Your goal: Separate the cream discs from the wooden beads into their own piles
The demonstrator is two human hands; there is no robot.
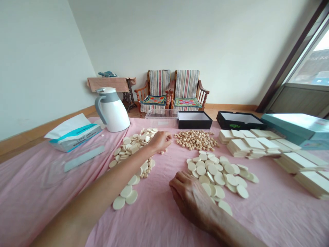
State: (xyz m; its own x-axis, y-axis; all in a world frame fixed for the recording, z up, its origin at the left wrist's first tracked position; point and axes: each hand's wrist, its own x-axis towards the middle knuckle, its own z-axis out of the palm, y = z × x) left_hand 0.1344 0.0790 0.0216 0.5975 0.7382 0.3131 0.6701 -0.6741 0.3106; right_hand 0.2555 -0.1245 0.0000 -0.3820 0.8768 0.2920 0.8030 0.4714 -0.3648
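Note:
My left hand (159, 140) is stretched forward over the pink cloth, its fingers curled in; whatever may be inside them is hidden. It hovers between a pile of pale wooden discs (133, 145) and a heap of small round wooden beads (196, 140). Closer to me, my right hand (186, 192) rests low on the cloth with its fingers bent together, and I cannot make out anything in them. Beside it on the right spreads another group of flat wooden discs (219, 178). Several little beads (145, 167) lie among the left discs.
Stacks of pale rectangular wooden pieces (248, 145) and a light-blue box (295, 127) occupy the right side. Along the back stand a clear plastic tray (161, 120), a black box (194, 120) and a black lid (239, 120). A white jug (114, 113) and tissue pack (77, 137) are left.

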